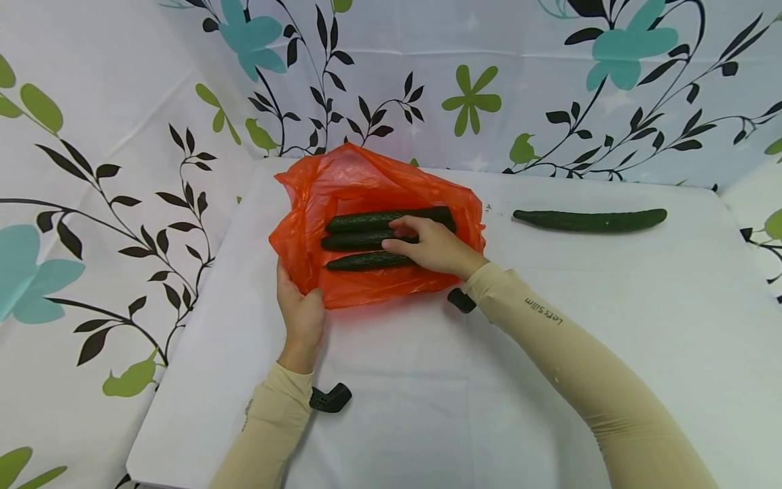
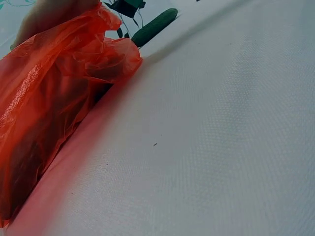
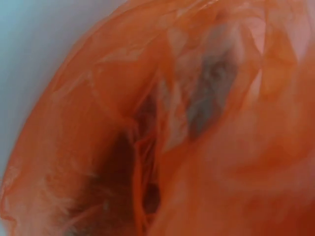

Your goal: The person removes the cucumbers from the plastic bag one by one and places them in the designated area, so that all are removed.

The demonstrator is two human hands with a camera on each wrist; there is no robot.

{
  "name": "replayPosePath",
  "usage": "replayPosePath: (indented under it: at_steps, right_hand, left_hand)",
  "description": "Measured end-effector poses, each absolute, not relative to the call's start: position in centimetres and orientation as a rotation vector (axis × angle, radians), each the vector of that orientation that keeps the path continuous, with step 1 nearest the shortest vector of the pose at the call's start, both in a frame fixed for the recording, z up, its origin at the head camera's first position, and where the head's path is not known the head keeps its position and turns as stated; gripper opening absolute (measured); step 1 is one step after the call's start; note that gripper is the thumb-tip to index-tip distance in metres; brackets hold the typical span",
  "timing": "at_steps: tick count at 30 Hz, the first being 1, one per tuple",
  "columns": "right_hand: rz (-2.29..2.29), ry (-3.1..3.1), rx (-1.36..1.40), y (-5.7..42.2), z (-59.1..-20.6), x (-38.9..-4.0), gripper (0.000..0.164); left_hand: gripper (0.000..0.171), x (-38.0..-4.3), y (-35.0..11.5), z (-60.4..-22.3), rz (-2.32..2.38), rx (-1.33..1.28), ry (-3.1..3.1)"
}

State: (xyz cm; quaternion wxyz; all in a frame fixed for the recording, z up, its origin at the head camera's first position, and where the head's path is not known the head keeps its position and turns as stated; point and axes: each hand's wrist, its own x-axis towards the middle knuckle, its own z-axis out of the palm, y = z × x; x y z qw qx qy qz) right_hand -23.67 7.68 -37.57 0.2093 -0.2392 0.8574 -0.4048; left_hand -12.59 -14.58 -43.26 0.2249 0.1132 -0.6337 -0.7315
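Note:
An orange-red plastic bag (image 1: 379,288) lies on the table with its mouth spread wide. Inside it, three dark green cucumbers lie side by side: a far one (image 1: 366,221), a middle one (image 1: 357,242) and a near one (image 1: 366,261). My left hand (image 1: 301,316) grips the bag's left edge, thumb in front and the other fingers hidden by the plastic. Over the bag's right part, my right hand (image 1: 430,244) holds the middle cucumber between thumb and curved fingers. In the right wrist view, blurred orange plastic (image 3: 221,187) covers most of the picture and hides the fingers.
A single cucumber (image 1: 589,221) lies on the white table (image 1: 391,414) to the right of the bag. Black devices (image 1: 331,398) (image 1: 461,300) sit at both wrists. A patterned cloth (image 1: 415,41) with leaves and flowers hangs behind the table's far edge.

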Motion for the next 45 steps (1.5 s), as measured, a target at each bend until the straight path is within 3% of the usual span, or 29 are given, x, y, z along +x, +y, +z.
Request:
replayPosePath:
  at_steps: [23, 39, 45]
  right_hand:
    - [-1.042, 2.421, -0.552, 8.5, -38.6, -24.1, 0.053]
    - [-0.866, 2.613, -0.634, 8.0, -39.9, -23.7, 0.044]
    - [-0.903, 2.616, -0.663, 8.2, -40.2, -23.5, 0.039]
  left_hand:
    - [0.074, -12.9, -14.5, -43.6, -2.028, 0.22, -1.681]
    - [0.065, -12.9, -14.5, -43.6, -2.014, 0.213, -1.67]
    - [0.069, -12.8, -14.5, -43.6, -2.016, 0.239, -1.684]
